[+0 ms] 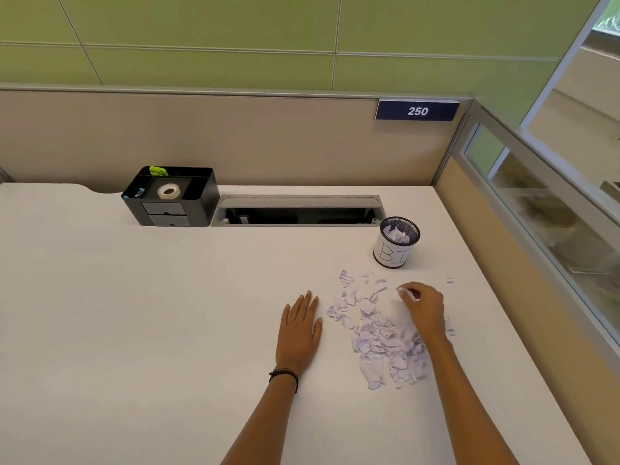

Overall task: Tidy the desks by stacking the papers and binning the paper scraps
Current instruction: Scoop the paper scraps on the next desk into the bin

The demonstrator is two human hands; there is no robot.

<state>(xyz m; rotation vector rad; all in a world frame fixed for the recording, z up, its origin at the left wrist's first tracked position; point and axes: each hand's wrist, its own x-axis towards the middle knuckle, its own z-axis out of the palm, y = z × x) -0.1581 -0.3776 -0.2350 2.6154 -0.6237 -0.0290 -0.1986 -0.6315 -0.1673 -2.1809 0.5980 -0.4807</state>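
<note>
Head: white desk (pixel 134 313) w/ scraps (pixel 379 333), beige partition (pixel 235 139) behind.

Left hand (pixel 299 330): flat, palm down, fingers straight, dark band at wrist; right hand (pixel 423 308): fingers curled, pinching at fingertips; both forearms extended forward.

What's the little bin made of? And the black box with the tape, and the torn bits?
The bin looks like black wire mesh, probably metal, see-through near its rim, with a white paper label round it. The black box seems matte plastic: smooth, flat walls. The scraps are thin paper: ragged edges, printed text.
</note>
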